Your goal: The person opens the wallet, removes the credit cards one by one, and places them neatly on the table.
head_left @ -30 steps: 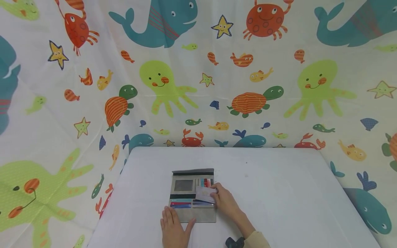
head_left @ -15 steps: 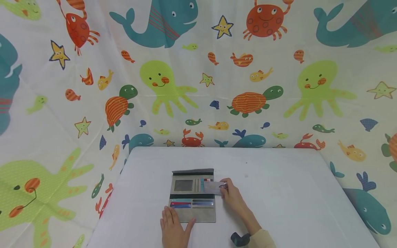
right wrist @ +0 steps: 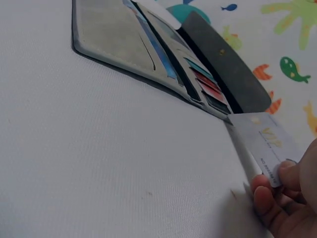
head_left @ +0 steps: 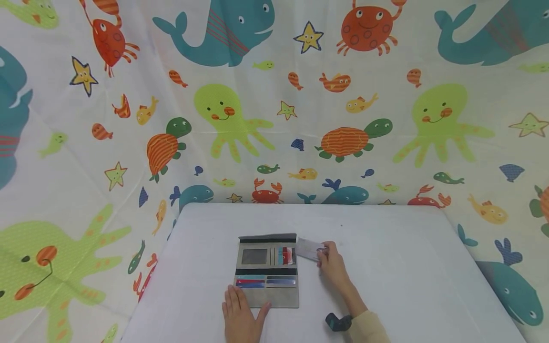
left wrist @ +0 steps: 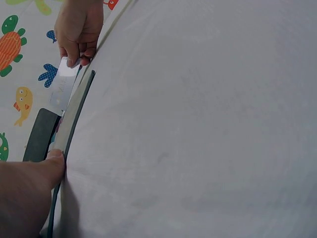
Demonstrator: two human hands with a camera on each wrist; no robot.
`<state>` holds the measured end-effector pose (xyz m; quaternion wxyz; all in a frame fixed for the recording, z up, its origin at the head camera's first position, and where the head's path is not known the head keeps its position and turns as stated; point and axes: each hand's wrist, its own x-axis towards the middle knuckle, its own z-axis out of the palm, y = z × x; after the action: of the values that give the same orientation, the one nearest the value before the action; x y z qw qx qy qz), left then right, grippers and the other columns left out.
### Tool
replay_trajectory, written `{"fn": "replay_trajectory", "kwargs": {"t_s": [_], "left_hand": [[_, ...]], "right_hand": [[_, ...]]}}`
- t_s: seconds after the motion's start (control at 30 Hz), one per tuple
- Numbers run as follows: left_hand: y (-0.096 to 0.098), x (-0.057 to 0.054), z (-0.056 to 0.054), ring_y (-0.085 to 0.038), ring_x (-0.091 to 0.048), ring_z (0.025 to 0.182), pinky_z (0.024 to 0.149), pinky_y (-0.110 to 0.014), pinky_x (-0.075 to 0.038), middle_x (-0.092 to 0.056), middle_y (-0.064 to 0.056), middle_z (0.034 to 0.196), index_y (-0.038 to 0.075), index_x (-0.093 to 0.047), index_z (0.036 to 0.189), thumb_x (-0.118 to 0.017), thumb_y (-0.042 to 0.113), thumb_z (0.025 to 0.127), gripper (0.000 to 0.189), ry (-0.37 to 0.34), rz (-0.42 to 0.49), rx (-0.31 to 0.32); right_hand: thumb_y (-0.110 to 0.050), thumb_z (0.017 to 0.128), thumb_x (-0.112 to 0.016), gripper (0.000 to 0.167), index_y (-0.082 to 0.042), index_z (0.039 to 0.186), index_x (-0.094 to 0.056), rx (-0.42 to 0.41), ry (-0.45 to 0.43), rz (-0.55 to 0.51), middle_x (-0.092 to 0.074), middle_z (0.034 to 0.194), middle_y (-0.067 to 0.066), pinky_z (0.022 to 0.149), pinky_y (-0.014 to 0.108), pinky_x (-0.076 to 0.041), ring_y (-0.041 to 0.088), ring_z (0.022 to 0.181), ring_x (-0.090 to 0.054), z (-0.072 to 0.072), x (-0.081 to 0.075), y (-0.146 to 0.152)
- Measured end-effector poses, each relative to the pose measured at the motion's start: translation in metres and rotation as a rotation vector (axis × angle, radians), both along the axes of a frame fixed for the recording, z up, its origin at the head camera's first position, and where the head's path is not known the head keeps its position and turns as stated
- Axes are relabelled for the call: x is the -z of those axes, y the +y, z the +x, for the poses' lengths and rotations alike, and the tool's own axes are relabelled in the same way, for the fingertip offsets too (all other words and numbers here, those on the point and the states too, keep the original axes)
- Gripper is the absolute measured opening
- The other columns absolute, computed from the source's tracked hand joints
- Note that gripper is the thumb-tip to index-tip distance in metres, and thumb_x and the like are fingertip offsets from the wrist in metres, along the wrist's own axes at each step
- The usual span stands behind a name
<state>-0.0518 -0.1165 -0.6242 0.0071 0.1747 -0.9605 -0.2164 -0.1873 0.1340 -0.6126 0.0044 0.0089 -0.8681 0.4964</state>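
An unfolded grey wallet (head_left: 279, 297) lies on the table, with coloured cards (head_left: 250, 281) in its lower slots and several more cards (right wrist: 205, 82) in the upper right slots. My left hand (head_left: 241, 314) rests flat over the wallet's lower left corner, fingers straight. In the left wrist view its thumb (left wrist: 55, 161) lies on the wallet's near edge. Between thumb and fingers, my right hand (head_left: 335, 267) pinches a pale card (head_left: 308, 248) by its right end. Gold "VIP" lettering shows on this card (right wrist: 265, 135) in the right wrist view. The card is just right of the wallet's upper half.
The white table (head_left: 386, 267) stretches out on both sides of the wallet. Behind it hangs a cloth (head_left: 257, 181) printed with sea animals. A dark device (head_left: 338, 322) sits at my right wrist, beside the beige sleeve (head_left: 368, 327).
My right hand has carried the card from over the wallet's right pockets out to the right and farther back, uncovering the red and teal cards there. The left hand has stayed in place.
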Motion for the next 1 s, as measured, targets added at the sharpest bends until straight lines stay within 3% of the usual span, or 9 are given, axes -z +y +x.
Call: {"fn": "replay_trajectory", "kwargs": {"t_s": [0.3,0.53,1.0], "left_hand": [[0.0,-0.001,0.001,-0.05,-0.023,0.15,0.122,-0.062,-0.02,-0.023,-0.035,0.16,-0.016,-0.03,0.149,-0.065,0.067,0.083,0.112,-0.011,0.015,-0.003],[0.001,-0.002,0.002,-0.05,-0.02,0.15,0.122,-0.064,-0.018,-0.021,-0.036,0.16,-0.016,-0.027,0.149,-0.067,0.065,0.083,0.112,-0.015,0.051,-0.006],[0.001,-0.004,0.0,-0.049,-0.019,0.151,0.123,-0.061,-0.018,-0.019,-0.032,0.162,-0.013,-0.026,0.152,-0.068,0.067,0.08,0.115,-0.039,0.021,-0.012]], "right_hand": [[-0.007,0.1,-0.053,0.03,0.009,0.125,-0.047,0.048,0.006,0.032,-0.065,0.088,0.014,0.057,0.02,-0.049,0.013,0.069,-0.063,-0.018,-0.001,0.007],[-0.009,0.101,-0.051,0.032,0.008,0.127,-0.047,0.069,-0.018,0.048,-0.063,0.086,0.012,0.056,0.019,-0.045,0.013,0.067,-0.059,-0.029,-0.004,0.007],[-0.019,0.103,-0.047,0.035,0.004,0.129,-0.047,0.1,-0.069,0.107,-0.064,0.087,0.013,0.062,0.026,-0.048,0.017,0.068,-0.06,-0.059,-0.011,0.005]]}}
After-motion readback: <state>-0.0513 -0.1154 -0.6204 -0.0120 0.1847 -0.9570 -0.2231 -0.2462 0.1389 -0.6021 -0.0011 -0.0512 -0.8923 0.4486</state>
